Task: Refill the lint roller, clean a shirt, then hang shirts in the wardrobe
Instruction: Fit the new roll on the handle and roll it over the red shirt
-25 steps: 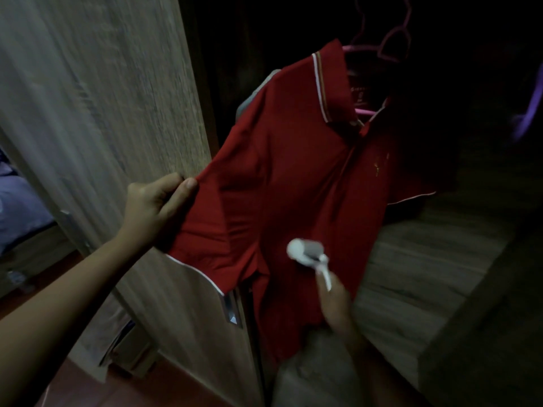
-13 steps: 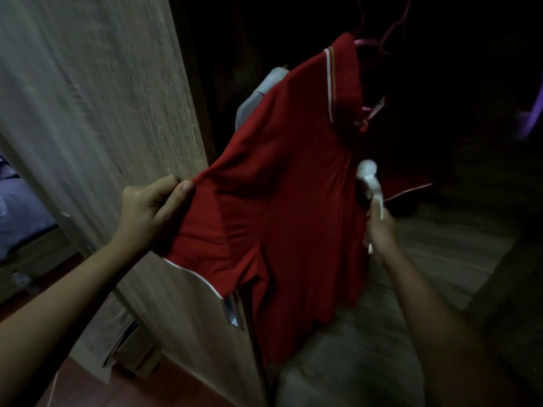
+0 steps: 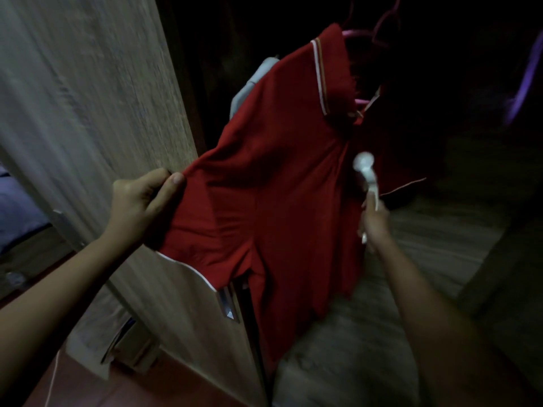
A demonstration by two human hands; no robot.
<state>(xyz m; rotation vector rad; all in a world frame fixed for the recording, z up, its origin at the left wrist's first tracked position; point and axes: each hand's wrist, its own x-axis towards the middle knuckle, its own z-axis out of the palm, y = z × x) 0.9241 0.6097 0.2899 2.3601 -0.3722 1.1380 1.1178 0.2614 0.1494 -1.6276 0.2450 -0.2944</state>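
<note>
L hand (image 3: 138, 207) pinches red shirt (image 3: 273, 183) sleeve, R hand (image 3: 374, 223) w/ lint roller (image 3: 365, 171) on it

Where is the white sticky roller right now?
The white lint roller is in the right hand, right of centre, against the red polo shirt's front.

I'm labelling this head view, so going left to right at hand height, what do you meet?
Wardrobe door → left hand → red shirt → lint roller, held by the right hand.
</note>
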